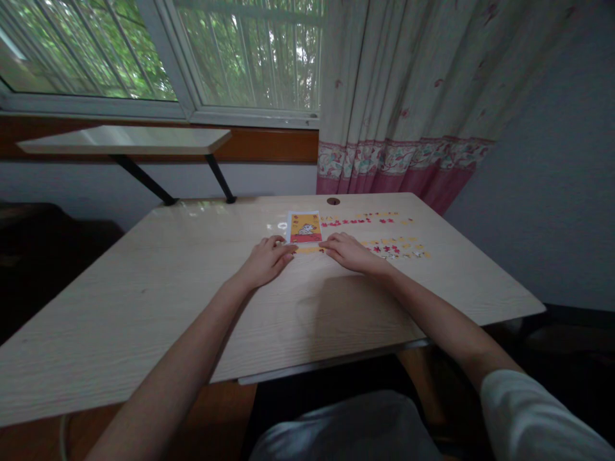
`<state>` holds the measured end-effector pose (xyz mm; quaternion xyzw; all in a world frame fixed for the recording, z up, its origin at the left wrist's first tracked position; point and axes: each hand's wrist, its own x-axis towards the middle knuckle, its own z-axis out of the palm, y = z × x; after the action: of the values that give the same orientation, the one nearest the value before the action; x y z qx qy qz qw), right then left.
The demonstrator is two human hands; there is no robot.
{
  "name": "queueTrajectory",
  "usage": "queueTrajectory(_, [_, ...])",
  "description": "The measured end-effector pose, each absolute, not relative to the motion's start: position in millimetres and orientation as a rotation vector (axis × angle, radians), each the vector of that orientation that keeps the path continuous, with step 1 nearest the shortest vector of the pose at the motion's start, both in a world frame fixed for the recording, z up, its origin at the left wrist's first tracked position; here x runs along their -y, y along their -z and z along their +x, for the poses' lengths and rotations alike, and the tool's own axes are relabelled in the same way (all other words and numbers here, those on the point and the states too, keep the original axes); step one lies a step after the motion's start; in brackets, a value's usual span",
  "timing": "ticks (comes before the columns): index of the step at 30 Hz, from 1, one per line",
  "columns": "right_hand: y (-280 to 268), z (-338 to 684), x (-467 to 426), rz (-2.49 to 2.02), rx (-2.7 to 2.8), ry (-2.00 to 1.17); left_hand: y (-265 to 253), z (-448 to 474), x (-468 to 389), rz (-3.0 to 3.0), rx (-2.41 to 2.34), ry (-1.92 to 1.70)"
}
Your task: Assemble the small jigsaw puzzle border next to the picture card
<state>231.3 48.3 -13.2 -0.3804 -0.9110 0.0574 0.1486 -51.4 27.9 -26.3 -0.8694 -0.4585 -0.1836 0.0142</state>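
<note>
A short row of joined yellow jigsaw pieces (308, 250) lies flat on the table, just below a picture card (306, 228). The card shows a white animal on a yellow and red ground. My left hand (268, 261) has its thumb and forefinger closed at the row's left end. At the right end, the fingertips of my right hand (353, 252) are closed on the row. Loose red jigsaw pieces (387, 249) and yellow ones lie in lines right of my right hand, partly hidden behind it. Another line of red pieces (346, 223) lies farther back.
The pale wooden table (158, 307) spreads out on both sides. A raised shelf (129, 139) on dark legs stands at its back left. Near the back edge is a round cable hole (333, 201). A curtain (379, 115) hangs behind, beside a barred window (250, 57).
</note>
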Motion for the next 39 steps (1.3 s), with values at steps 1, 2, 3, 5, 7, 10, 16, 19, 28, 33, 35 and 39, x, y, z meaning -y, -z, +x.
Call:
queueTrajectory(1, [13.2, 229.4, -47.9, -1.095, 2.626, -0.165, 26.7, -50.0, -27.5, -2.706, 1.438, 0.556])
queueTrajectory(2, [13.2, 227.6, -47.5, -1.1, 2.634, -0.167, 27.2, -49.0, -27.2, -2.707, 1.449, 0.541])
queueTrajectory(3, [13.4, 226.0, -47.1, -1.107, 2.642, -0.171, 27.6, -48.4, -27.0, -2.709, 1.459, 0.529])
queueTrajectory(5, [14.2, 223.4, -46.5, -1.118, 2.655, -0.184, 28.6, -47.8, -26.8, -2.708, 1.478, 0.523])
queueTrajectory(7, [15.4, 221.5, -46.3, -1.125, 2.65, -0.196, 29.3, -47.1, -26.6, -2.702, 1.507, 0.527])
queueTrajectory(10, [16.9, 219.2, -46.4, -1.134, 2.642, -0.197, 29.5, -45.0, -26.3, -2.678, 1.579, 0.515])
queueTrajectory(16, [17.6, 217.6, -45.3, -1.163, 2.667, -0.202, 27.5, -50.7, -28.1, -2.721, 1.564, 0.473])
queueTrajectory(19, [18.6, 220.7, -44.7, -1.144, 2.664, -0.193, 27.2, -63.3, -32.1, -2.75, 1.468, 0.555])
queueTrajectory(28, [19.8, 232.3, -50.5, -1.083, 2.62, -0.15, 30.6, -74.4, -37.7, -2.742, 1.426, 0.551])
queueTrajectory(33, [21.6, 232.2, -51.2, -1.09, 2.612, -0.172, 31.8, -70.2, -36.6, -2.735, 1.444, 0.495])
queueTrajectory(35, [22.4, 232.4, -51.4, -1.086, 2.604, -0.172, 32.9, -71.0, -37.5, -2.729, 1.445, 0.491])
queueTrajectory(39, [23.2, 232.8, -52.2, -1.076, 2.609, -0.165, 35.0, -73.1, -39.1, -2.719, 1.455, 0.505])
